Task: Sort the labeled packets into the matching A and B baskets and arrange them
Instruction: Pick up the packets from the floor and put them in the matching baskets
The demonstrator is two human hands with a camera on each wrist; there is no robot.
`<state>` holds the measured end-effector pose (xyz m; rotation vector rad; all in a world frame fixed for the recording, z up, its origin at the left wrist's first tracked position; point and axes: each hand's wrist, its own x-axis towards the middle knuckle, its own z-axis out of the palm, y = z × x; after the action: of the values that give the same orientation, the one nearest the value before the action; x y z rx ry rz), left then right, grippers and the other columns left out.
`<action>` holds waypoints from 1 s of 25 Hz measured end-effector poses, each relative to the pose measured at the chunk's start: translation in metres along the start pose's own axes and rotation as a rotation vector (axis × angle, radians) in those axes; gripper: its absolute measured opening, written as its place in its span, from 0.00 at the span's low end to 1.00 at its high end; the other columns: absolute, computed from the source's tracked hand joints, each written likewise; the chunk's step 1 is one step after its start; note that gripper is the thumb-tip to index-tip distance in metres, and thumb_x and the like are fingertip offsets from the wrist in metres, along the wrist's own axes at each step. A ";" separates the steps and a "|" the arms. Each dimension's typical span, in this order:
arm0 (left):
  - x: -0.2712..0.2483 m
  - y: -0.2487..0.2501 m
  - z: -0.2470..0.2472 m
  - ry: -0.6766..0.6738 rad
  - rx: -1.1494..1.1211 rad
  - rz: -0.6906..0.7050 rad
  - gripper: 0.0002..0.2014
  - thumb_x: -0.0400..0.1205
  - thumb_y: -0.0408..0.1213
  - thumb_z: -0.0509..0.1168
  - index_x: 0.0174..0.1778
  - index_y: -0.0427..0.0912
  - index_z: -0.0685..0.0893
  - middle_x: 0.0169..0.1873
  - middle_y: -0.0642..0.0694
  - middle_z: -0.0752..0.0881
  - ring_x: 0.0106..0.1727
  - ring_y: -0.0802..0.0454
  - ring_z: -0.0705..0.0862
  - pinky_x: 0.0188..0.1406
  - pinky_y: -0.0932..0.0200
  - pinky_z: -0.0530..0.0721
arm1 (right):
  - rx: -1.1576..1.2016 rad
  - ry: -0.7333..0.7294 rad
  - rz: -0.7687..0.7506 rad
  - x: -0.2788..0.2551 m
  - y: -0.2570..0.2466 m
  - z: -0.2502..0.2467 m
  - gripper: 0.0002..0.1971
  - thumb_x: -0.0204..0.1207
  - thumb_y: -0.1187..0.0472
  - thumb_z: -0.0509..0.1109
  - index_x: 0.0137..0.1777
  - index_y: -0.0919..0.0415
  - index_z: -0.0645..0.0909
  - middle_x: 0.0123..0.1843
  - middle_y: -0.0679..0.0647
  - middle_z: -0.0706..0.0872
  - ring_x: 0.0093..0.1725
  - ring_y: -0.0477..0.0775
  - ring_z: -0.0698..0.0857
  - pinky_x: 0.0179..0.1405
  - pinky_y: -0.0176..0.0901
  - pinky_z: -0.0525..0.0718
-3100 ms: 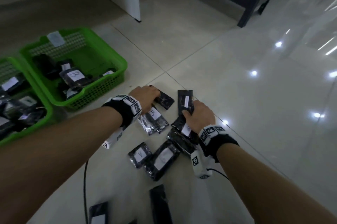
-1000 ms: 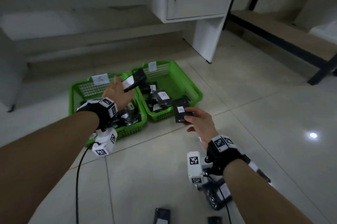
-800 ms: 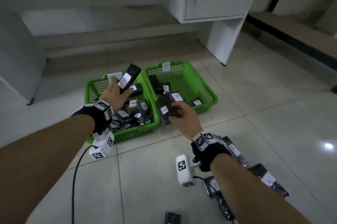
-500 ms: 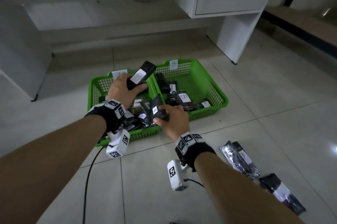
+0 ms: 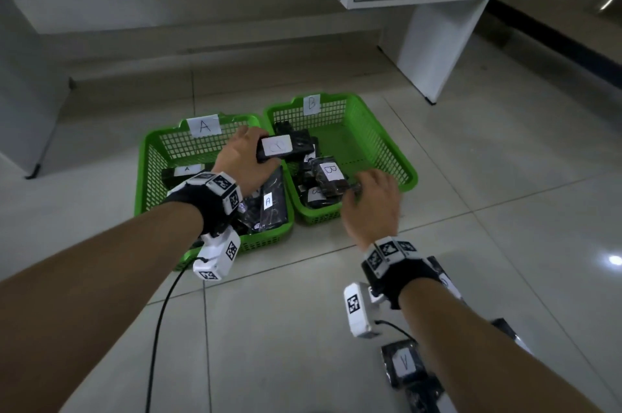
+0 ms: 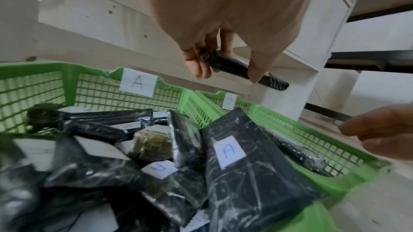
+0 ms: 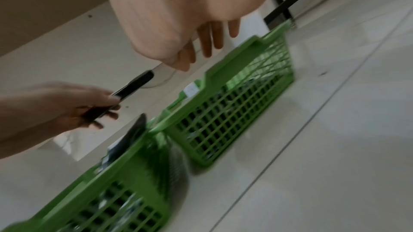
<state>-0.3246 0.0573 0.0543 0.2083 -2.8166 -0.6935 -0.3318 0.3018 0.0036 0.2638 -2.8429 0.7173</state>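
Two green baskets stand side by side on the floor: basket A on the left and basket B on the right. Both hold several black packets. My left hand grips a black packet labelled B above the wall between the baskets. In the left wrist view its fingers curl round that packet. An A packet leans in basket A's right side. My right hand hovers over basket B's front rim, and the right wrist view shows its fingers relaxed and empty.
More black packets lie on the tiles by my right forearm. A black cable trails from my left wrist. A white cabinet leg stands behind basket B, and a low ledge runs along the wall behind both baskets.
My right hand let the A packet go into basket A and moved right, over basket B's front. My left hand carried its packet right and lower, toward basket B.
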 end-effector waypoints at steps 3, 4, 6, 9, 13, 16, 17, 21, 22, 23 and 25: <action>0.007 0.024 0.017 -0.098 0.127 0.075 0.24 0.79 0.57 0.69 0.68 0.49 0.80 0.59 0.46 0.85 0.60 0.43 0.82 0.62 0.46 0.79 | -0.099 -0.135 0.114 0.005 0.040 -0.013 0.30 0.85 0.41 0.58 0.80 0.59 0.74 0.83 0.57 0.72 0.85 0.60 0.65 0.86 0.59 0.60; 0.009 0.031 0.023 -0.108 0.172 0.078 0.25 0.78 0.59 0.68 0.67 0.50 0.81 0.59 0.47 0.86 0.62 0.43 0.82 0.65 0.45 0.78 | -0.064 -0.180 0.088 0.003 0.047 -0.016 0.32 0.86 0.40 0.56 0.83 0.59 0.70 0.86 0.57 0.69 0.87 0.58 0.62 0.87 0.58 0.59; 0.017 0.049 0.036 -0.130 0.188 0.051 0.29 0.76 0.62 0.70 0.67 0.48 0.81 0.58 0.45 0.87 0.61 0.43 0.83 0.62 0.47 0.81 | 0.020 -0.225 0.044 -0.001 0.056 -0.021 0.31 0.87 0.45 0.59 0.87 0.56 0.64 0.89 0.53 0.63 0.89 0.54 0.56 0.88 0.52 0.56; 0.024 0.081 0.057 -0.156 0.147 0.021 0.28 0.75 0.62 0.71 0.59 0.44 0.76 0.50 0.43 0.86 0.52 0.42 0.84 0.48 0.47 0.86 | 0.093 -0.269 0.080 -0.004 0.060 -0.024 0.36 0.84 0.55 0.64 0.90 0.55 0.55 0.91 0.52 0.56 0.89 0.51 0.54 0.84 0.44 0.54; 0.024 0.120 0.088 -0.233 0.241 0.070 0.25 0.78 0.60 0.70 0.54 0.41 0.76 0.47 0.40 0.85 0.52 0.41 0.83 0.45 0.48 0.83 | 0.222 -0.278 0.097 -0.006 0.067 -0.030 0.42 0.77 0.67 0.66 0.89 0.57 0.51 0.89 0.54 0.62 0.82 0.57 0.72 0.73 0.42 0.71; 0.017 0.126 0.111 -0.343 0.363 0.133 0.15 0.85 0.51 0.63 0.54 0.41 0.81 0.50 0.40 0.86 0.58 0.40 0.82 0.60 0.47 0.79 | 0.281 -0.297 0.065 -0.005 0.078 -0.032 0.44 0.76 0.69 0.66 0.90 0.55 0.49 0.88 0.51 0.65 0.78 0.58 0.76 0.70 0.41 0.74; 0.015 0.124 0.115 -0.372 0.431 0.181 0.11 0.88 0.46 0.58 0.52 0.44 0.82 0.49 0.43 0.87 0.60 0.41 0.82 0.66 0.45 0.74 | 0.282 -0.322 0.057 -0.003 0.082 -0.032 0.45 0.77 0.69 0.66 0.90 0.55 0.47 0.88 0.50 0.64 0.78 0.58 0.76 0.71 0.43 0.75; 0.009 0.128 0.113 -0.513 0.300 0.184 0.23 0.90 0.54 0.43 0.55 0.47 0.82 0.51 0.43 0.85 0.68 0.43 0.79 0.81 0.36 0.53 | 0.348 -0.423 0.036 -0.001 0.091 -0.039 0.47 0.77 0.71 0.65 0.91 0.52 0.42 0.89 0.46 0.62 0.81 0.55 0.74 0.71 0.36 0.70; 0.008 0.130 0.110 -0.569 0.242 0.156 0.28 0.90 0.57 0.41 0.64 0.47 0.82 0.63 0.40 0.84 0.75 0.42 0.74 0.82 0.35 0.50 | 0.371 -0.401 0.027 -0.003 0.092 -0.042 0.47 0.77 0.71 0.65 0.91 0.51 0.44 0.89 0.46 0.62 0.82 0.53 0.72 0.72 0.34 0.67; 0.004 0.131 0.106 -0.611 0.222 0.149 0.30 0.89 0.59 0.41 0.75 0.48 0.77 0.77 0.40 0.75 0.82 0.42 0.65 0.84 0.34 0.47 | 0.386 -0.345 0.033 -0.008 0.095 -0.047 0.46 0.77 0.71 0.65 0.91 0.50 0.47 0.89 0.48 0.63 0.83 0.52 0.69 0.75 0.34 0.66; -0.001 0.131 0.101 -0.614 0.204 0.186 0.29 0.90 0.58 0.41 0.82 0.49 0.69 0.86 0.43 0.58 0.87 0.43 0.52 0.84 0.33 0.47 | 0.376 -0.222 0.104 -0.022 0.105 -0.060 0.42 0.77 0.70 0.66 0.90 0.50 0.53 0.87 0.51 0.66 0.84 0.51 0.67 0.77 0.36 0.63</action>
<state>-0.3606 0.2169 0.0295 -0.2830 -3.4283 -0.4857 -0.3247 0.4246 0.0035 0.2663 -2.9218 1.3232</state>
